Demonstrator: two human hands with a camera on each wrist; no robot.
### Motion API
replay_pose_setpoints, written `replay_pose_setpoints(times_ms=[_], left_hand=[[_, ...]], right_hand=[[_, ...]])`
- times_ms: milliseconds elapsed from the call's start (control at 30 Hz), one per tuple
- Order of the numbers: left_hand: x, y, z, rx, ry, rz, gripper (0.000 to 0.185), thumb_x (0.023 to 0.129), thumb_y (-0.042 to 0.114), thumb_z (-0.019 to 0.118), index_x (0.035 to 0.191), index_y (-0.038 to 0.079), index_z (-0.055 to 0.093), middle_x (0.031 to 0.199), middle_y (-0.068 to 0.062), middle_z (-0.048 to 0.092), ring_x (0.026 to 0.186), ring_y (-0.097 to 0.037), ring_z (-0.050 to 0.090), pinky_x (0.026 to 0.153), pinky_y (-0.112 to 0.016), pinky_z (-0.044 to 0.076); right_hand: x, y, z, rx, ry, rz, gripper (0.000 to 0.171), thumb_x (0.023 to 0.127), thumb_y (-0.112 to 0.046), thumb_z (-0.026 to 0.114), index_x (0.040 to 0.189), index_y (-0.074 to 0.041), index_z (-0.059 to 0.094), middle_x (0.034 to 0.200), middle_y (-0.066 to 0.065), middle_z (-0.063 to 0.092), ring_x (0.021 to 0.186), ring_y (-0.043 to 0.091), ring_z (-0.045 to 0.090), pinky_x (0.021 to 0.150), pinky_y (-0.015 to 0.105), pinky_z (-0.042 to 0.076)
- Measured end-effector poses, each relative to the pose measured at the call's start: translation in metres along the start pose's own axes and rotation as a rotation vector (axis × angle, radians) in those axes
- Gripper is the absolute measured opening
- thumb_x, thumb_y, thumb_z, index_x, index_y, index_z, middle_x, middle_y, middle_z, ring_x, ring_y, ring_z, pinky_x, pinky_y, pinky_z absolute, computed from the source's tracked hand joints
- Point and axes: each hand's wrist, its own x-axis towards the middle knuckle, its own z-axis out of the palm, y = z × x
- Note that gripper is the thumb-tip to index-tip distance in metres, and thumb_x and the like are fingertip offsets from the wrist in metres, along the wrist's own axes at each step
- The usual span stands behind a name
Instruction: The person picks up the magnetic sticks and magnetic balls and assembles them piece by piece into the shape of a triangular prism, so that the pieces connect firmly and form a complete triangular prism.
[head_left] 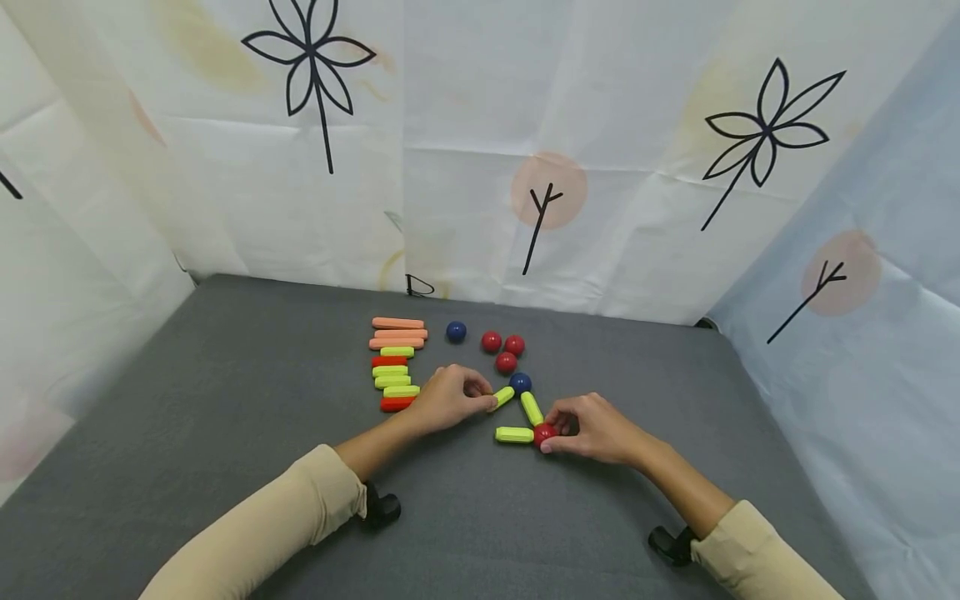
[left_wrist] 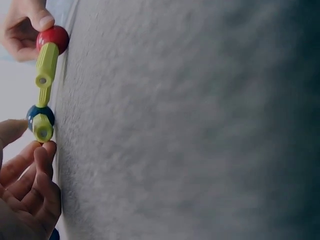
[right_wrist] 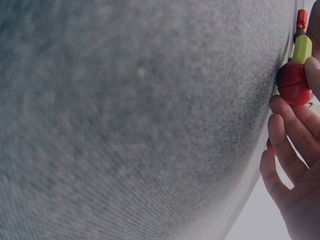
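My right hand pinches a red ball between thumb and fingers, low over the grey table. Two yellow-green magnetic rods join that ball: one rod points left, and another rod runs up to a blue ball. From the blue ball a third yellow-green rod slants down toward my left hand, whose thumb and fingertips hold its free end. In the left wrist view, silver discs show in the ends of the rods. The right wrist view shows a seam around the red ball.
A column of orange, yellow-green and red rods lies left of the left hand, its lowest red rod close to the wrist. Three loose red balls and a blue ball sit farther back. Patterned white cloth borders the table.
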Motion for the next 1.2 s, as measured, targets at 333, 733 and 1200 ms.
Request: replay_pose_setpoints(times_ms=[333, 733, 1200], left_hand=[[0.023, -0.010, -0.017, 0.081, 0.231, 0.034, 0.019, 0.088, 0.013, 0.076, 0.105, 0.007, 0.073, 0.096, -0.004, 0.071, 0.075, -0.014, 0.060, 0.068, -0.031, 0.050], [0.053, -0.030, -0.042, 0.069, 0.221, -0.183, 0.058, 0.092, 0.014, 0.073, 0.145, 0.007, 0.051, 0.146, -0.016, 0.051, 0.135, -0.034, 0.047, 0.108, -0.051, 0.040], [0.034, -0.027, -0.044, 0.118, -0.006, -0.046, 0.043, 0.091, 0.016, 0.075, 0.130, 0.003, 0.064, 0.122, -0.013, 0.067, 0.108, -0.026, 0.064, 0.092, -0.042, 0.052]], right_hand=[[-0.001, 0.003, 0.001, -0.009, 0.023, -0.037, 0.025, 0.084, -0.033, 0.081, 0.098, -0.013, 0.074, 0.084, -0.012, 0.068, 0.076, 0.003, 0.059, 0.069, 0.028, 0.053], [-0.001, 0.003, 0.001, -0.012, 0.019, -0.028, 0.026, 0.084, -0.033, 0.081, 0.098, -0.013, 0.073, 0.083, -0.013, 0.067, 0.075, 0.003, 0.059, 0.069, 0.029, 0.053], [0.000, 0.002, -0.001, -0.010, 0.005, -0.014, 0.027, 0.084, -0.035, 0.081, 0.099, -0.013, 0.073, 0.086, -0.012, 0.068, 0.077, 0.003, 0.060, 0.071, 0.030, 0.054]])
